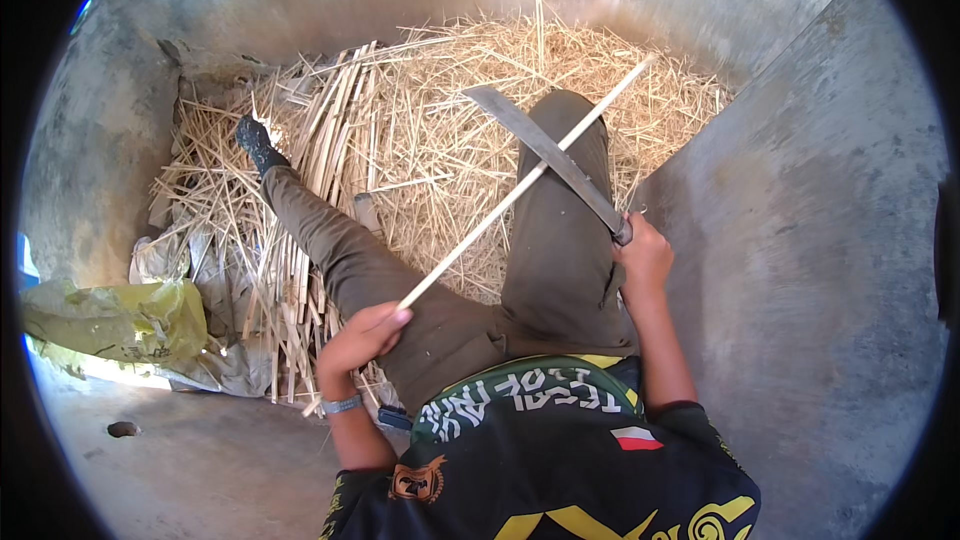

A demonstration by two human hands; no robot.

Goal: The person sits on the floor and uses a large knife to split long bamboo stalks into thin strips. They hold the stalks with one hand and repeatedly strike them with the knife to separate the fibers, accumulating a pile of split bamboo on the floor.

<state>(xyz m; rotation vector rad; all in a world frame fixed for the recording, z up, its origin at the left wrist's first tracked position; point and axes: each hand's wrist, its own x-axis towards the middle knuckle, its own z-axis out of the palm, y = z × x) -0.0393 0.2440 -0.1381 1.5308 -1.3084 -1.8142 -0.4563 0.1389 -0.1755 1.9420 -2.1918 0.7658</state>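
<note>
My left hand (365, 336), by my left thigh, is closed round the near end of a long pale bamboo strip (476, 236). The strip slants away to the right, above my raised right knee. In my right hand (645, 255), beside the right thigh, is the dark handle of a machete (513, 118). Its long grey blade points far left and crosses the strip above my right leg. Whether the blade touches the strip, I cannot tell.
Many split bamboo strips (336, 125) lie in a heap between my left leg and the left wall. Loose shavings (430, 140) cover the floor ahead. A yellow sack (150, 320) rests at the left. Concrete walls (790, 230) rise close on the right and far sides.
</note>
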